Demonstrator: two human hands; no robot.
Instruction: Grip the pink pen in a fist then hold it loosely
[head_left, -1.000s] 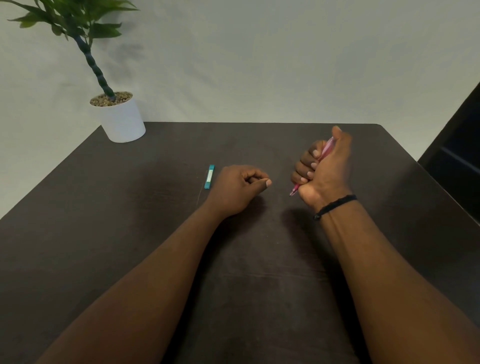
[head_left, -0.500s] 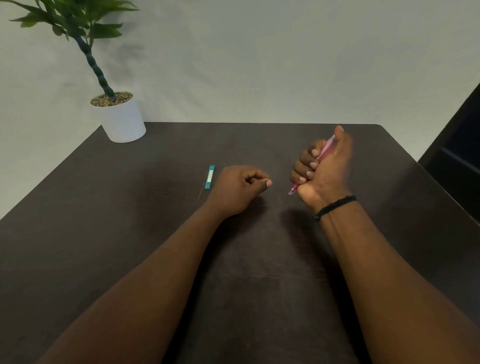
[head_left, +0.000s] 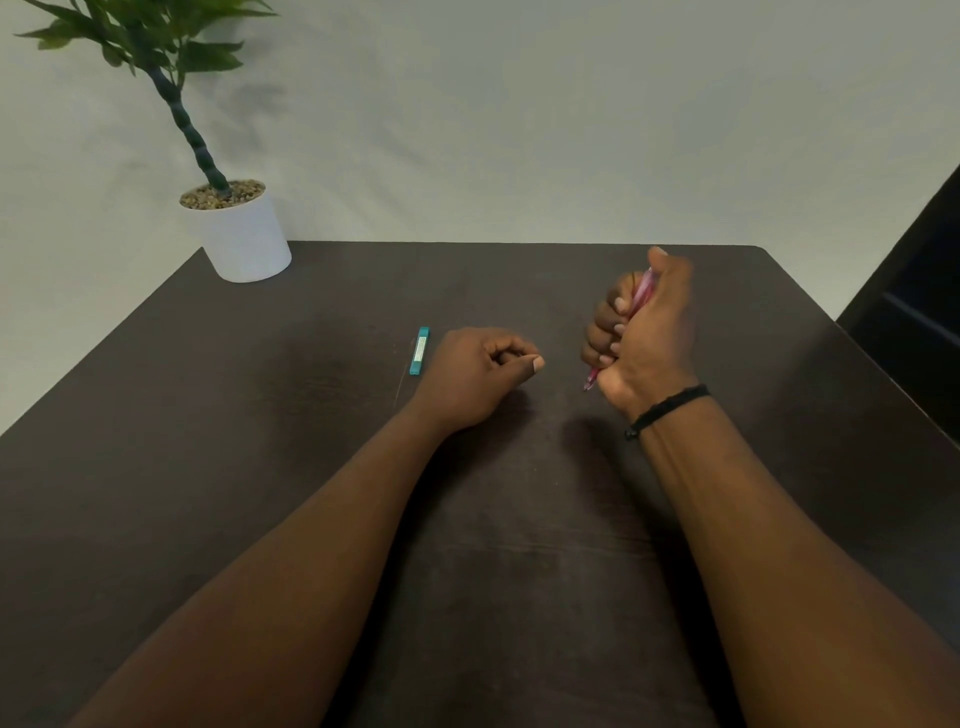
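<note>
Pink pen gripped in fist of right hand, fingers curled round barrel, thumb up at top end, tip pointing down toward worktop. Black wristband on right wrist. Left hand resting on worktop, fingers curled, thumb against forefinger; anything pinched too small to tell. Teal lead case flat on worktop, just beside left hand's outer edge, well apart from pen. White plant pot at far left corner.

A dark wood-grain counter stands against a pale wall. At its far left corner, a white pot topped with pebbles holds a leafy green plant on a ridged stem.
</note>
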